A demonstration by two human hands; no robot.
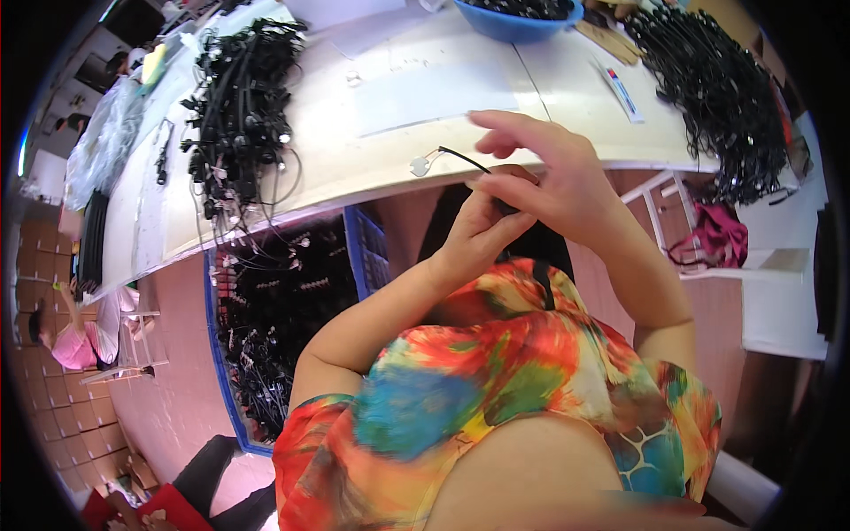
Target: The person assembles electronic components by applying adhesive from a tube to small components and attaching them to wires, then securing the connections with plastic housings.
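The left hand (pixel 482 226) has its fingers closed on a thin black cable (pixel 465 160), in front of the near edge of the desk (pixel 328 192). The cable's free end reaches out leftward beyond the fingertips, where fine wires join it to a small pale disc (pixel 419 165), clear of both hands. The right hand (pixel 558 181) overlaps the left from the right side; its thumb lies beside the cable while its forefinger stands raised and apart, leaving a gap. Bundled black cables (pixel 243 115) lie on the desk's left, another heap (pixel 713 97) at the far right, and a blue basin (pixel 513 26) at the far side.
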